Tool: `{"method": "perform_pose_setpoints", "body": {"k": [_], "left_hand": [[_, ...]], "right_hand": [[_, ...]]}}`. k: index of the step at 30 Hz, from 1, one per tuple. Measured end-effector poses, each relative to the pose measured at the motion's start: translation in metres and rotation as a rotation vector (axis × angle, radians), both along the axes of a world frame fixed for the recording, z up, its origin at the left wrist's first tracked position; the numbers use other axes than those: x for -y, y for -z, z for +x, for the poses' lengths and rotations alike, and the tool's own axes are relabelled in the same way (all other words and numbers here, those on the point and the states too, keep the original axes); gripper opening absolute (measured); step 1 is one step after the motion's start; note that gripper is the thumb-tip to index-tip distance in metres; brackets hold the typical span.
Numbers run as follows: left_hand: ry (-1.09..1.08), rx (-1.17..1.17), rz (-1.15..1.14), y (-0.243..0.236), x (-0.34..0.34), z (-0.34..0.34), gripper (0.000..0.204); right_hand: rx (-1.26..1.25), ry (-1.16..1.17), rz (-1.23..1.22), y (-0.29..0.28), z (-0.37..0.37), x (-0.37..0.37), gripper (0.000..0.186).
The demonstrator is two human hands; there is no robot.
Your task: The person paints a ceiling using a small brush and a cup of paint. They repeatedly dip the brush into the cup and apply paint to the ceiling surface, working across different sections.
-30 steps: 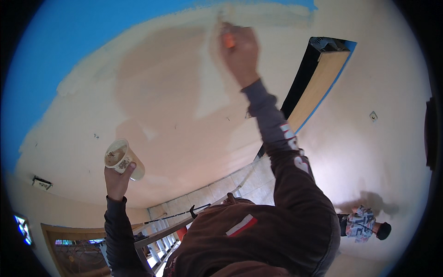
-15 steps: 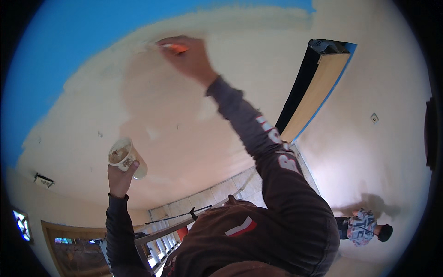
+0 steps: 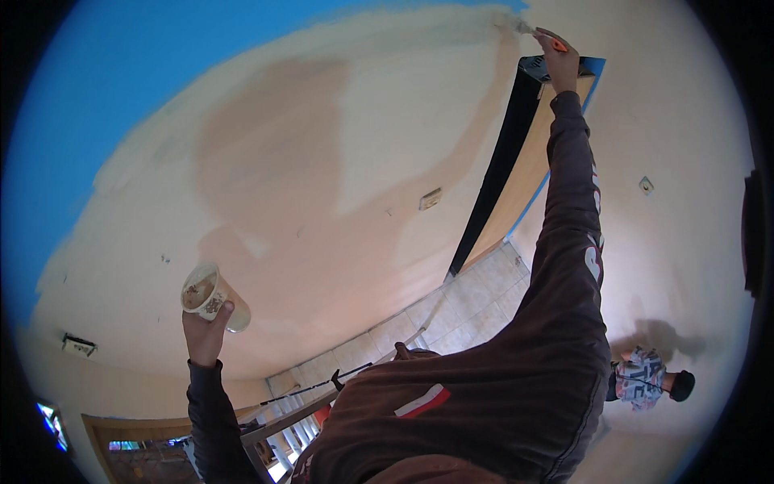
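Observation:
My right hand (image 3: 565,66) is stretched up to the far right, closed around the orange handle of a paintbrush (image 3: 559,46). The bristles are at the wall (image 3: 427,97), where beige paint meets a blue strip at the top. At the left, my left hand (image 3: 204,336) grips a translucent plastic cup (image 3: 235,300), thumb on its side. Light beige paint coats the inside of the cup, which is tilted with its mouth showing. Brown spatters mark its outer side.
Beside my right arm stands a doorway with a wooden door (image 3: 524,149) edged in blue. A ladder (image 3: 294,427) is below me, over a tiled floor (image 3: 484,294). Another person (image 3: 641,379) in a patterned shirt is at the lower right. Wall boxes (image 3: 431,198) dot the walls.
My right hand has swept the brush rightward and up along the painted edge, from mid-wall to above the doorway. My left hand still holds the cup, slightly lower in view.

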State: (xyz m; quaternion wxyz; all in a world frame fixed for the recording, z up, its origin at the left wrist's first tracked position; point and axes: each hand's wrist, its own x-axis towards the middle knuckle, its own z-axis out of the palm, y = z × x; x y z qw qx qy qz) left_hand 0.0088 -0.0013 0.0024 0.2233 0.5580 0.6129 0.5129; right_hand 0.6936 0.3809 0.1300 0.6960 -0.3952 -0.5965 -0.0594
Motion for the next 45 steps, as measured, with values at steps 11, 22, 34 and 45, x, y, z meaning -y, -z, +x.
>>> {"method": "perform_pose_setpoints", "body": {"k": [11,22,34,45], "left_hand": [[-0.007,-0.015,-0.030,0.001,-0.002,-0.003,0.052],[0.031,0.009,-0.104,0.003,-0.003,-0.009,0.060],[0.036,-0.023,-0.098,-0.001,0.000,-0.005,0.060],[0.048,-0.018,-0.047,0.001,-0.003,-0.004,0.054]], "right_hand": [[-0.056,0.556,0.151,0.011,-0.027,-0.040,0.023],[-0.151,0.398,0.251,0.008,-0.084,0.024,0.021],[-0.074,0.339,0.161,0.022,-0.078,-0.001,0.023],[-0.034,0.430,0.172,0.024,-0.074,-0.014,0.021]]}}
